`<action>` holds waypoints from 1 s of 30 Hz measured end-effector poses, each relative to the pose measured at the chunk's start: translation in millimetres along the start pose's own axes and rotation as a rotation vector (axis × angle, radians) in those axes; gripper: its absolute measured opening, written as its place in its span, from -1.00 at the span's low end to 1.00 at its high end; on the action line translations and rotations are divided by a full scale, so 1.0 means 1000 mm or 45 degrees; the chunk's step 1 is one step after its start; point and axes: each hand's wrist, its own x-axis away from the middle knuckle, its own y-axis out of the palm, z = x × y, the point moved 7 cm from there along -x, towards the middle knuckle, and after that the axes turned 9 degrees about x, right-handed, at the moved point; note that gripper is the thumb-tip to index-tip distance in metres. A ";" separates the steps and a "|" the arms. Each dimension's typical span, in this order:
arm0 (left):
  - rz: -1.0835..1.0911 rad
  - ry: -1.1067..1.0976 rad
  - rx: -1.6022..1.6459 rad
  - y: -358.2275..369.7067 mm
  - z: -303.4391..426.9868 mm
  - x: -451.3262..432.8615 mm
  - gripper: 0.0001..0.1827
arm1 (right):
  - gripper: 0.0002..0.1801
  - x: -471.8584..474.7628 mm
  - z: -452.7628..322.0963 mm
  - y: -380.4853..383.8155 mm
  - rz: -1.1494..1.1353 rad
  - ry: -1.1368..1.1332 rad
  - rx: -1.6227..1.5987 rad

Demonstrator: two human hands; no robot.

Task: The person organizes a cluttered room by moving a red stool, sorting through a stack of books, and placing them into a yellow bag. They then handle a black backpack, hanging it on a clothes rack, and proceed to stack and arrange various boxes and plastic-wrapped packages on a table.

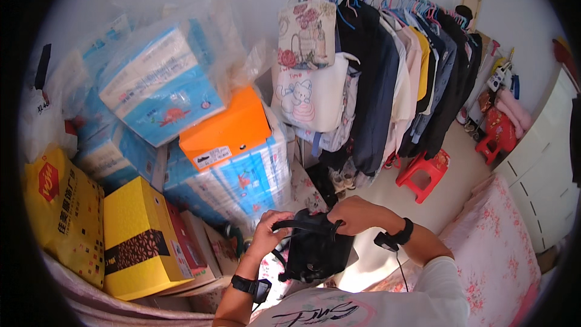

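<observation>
A black handbag (320,254) hangs in front of my body, low in the middle of the head view. My left hand (270,231) is closed around one side of its black strap (297,224). At the upper right of the bag, my right hand (352,215) grips the strap near where it joins the bag. The two hands are apart, with the strap arching between them. A black band with a small device sits on each wrist. What lies inside the bag cannot be seen.
An orange shoebox (227,127) rests on plastic-wrapped blue-and-white packs (163,86) at the left. Nearer stand a yellow box (136,240) and a yellow bag (63,218). A rack of clothes (372,77), a red stool (424,175) and a floral-covered bed (490,245) are ahead and right.
</observation>
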 end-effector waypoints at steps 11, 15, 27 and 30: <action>-0.146 -0.121 0.638 0.022 -0.031 0.003 -0.40 | -0.85 0.026 -0.056 -0.183 0.455 0.569 -1.048; -0.359 -0.283 0.935 0.086 -0.036 -0.003 -0.39 | -0.75 0.004 -0.050 -0.251 0.741 0.432 -1.061; 0.180 -0.290 1.777 0.124 0.011 -0.114 -0.37 | -0.75 -0.060 -0.056 -0.380 0.840 -0.419 -1.490; 0.392 -0.040 1.721 0.085 0.056 -0.136 -0.36 | -0.75 -0.098 -0.035 -0.407 0.850 -0.595 -1.683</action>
